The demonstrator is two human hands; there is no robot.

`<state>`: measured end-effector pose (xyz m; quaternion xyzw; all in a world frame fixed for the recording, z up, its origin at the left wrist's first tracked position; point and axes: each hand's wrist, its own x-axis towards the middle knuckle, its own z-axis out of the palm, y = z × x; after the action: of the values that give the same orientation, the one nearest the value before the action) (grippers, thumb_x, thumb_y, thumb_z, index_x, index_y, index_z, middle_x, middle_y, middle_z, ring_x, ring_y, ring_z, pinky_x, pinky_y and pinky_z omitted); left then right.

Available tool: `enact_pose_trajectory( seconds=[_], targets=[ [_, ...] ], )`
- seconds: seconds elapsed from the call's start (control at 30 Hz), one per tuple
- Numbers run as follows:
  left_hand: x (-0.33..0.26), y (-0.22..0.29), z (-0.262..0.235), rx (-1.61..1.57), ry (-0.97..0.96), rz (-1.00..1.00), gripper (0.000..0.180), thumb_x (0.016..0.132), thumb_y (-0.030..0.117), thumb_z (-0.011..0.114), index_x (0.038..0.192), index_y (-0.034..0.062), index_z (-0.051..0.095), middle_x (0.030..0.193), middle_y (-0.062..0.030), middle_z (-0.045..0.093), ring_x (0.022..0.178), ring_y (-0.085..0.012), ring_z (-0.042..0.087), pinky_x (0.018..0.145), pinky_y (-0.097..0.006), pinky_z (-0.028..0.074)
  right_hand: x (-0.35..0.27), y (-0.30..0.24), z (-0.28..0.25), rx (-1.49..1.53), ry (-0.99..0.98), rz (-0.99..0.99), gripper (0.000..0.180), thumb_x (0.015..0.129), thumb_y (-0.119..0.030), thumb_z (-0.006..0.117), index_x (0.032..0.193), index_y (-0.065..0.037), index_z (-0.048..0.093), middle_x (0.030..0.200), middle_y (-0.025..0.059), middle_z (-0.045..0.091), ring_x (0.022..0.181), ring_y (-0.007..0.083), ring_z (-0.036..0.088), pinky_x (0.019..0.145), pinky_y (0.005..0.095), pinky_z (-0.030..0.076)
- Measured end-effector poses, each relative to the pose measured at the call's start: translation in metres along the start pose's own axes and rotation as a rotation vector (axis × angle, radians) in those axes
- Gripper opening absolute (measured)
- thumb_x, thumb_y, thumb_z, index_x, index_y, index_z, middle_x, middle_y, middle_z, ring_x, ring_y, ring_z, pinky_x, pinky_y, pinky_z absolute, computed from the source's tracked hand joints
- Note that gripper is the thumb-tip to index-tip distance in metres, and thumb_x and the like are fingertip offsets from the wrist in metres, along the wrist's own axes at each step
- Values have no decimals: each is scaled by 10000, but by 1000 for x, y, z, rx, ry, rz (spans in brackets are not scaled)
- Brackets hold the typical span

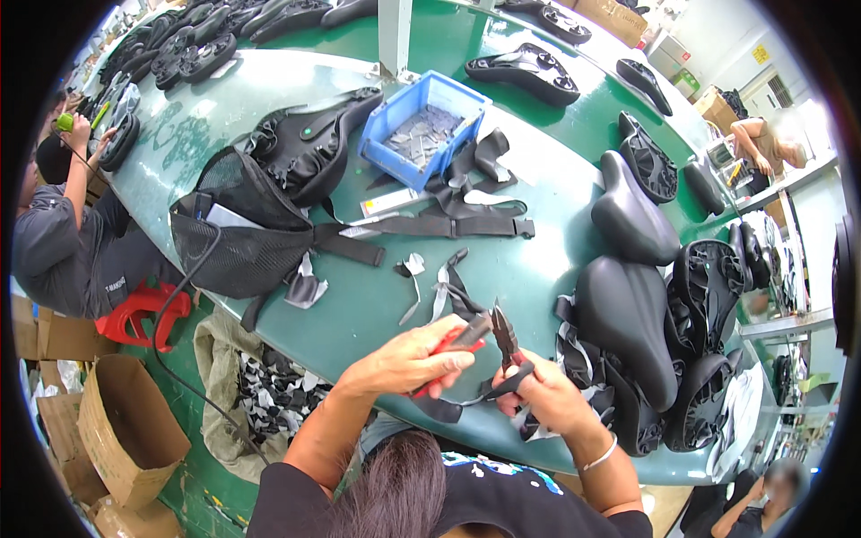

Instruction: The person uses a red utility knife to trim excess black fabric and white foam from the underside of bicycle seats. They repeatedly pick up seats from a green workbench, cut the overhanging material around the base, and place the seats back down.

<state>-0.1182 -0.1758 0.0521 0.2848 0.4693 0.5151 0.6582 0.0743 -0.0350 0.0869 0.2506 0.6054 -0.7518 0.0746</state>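
My left hand [408, 360] is closed around a red-and-grey hand tool [468, 334], whose exact kind I cannot make out. Close beside it, my right hand [554, 394] grips pliers [505, 334] with dark jaws pointing away from me and a red handle. A black strip of material [504, 386] trails from the right hand toward the left, over the table's near edge. Beyond my hands, loose black and grey scraps [451, 285] lie on the green table [368, 309]. Black bicycle saddles [626, 327] are piled to the right of my right hand.
A blue bin [369, 143] of small grey pieces stands beyond a black buckled strap [457, 226]. An upturned saddle [314, 148] and a black mesh bag [238, 255] lie left. A sack of scraps [224, 421] and cardboard boxes [134, 430] stand on the floor. Co-workers sit around.
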Motion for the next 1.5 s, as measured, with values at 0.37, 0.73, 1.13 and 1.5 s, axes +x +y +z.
enact_pose_trajectory(
  seconds=[0.37, 0.73, 1.13, 1.5],
  targets=[
    [28, 15, -22, -227, 301, 347, 256, 990, 298, 506, 1058, 60, 443, 722, -71, 552, 544, -152, 561, 506, -258, 464, 178, -62, -79, -1266, 571, -727, 354, 802, -142, 609, 1118, -3, 533, 1034, 218, 583, 1046, 391, 545, 861, 438, 442],
    [154, 40, 8, 136, 169, 500, 602, 966, 436, 500, 1397, 43, 353, 1415, -104, 382, 1286, -248, 419, 1044, -375, 353, 113, -125, -152, -353, 668, -381, 321, 844, -227, 679, 1089, -70, 542, 671, 6, 574, 481, 80, 528, 347, 240, 406],
    [284, 58, 48, 1366, 215, 881, 927, 543, 83, 811, 1372, 245, 428, 1398, -149, 383, 1265, -403, 410, 955, -472, 450, 134, -69, -428, 129, 911, -76, 272, 733, -54, 716, 950, -78, 555, 780, 68, 572, 594, 225, 606, 572, 418, 597],
    [180, 62, 36, 331, 282, 477, 480, 922, 302, 617, 1279, 0, 506, 1271, -116, 549, 1188, -248, 519, 982, -374, 426, 54, -126, -274, 179, 780, -311, 321, 760, -174, 728, 983, -59, 527, 775, 64, 564, 587, 194, 616, 500, 305, 522]
  ],
)
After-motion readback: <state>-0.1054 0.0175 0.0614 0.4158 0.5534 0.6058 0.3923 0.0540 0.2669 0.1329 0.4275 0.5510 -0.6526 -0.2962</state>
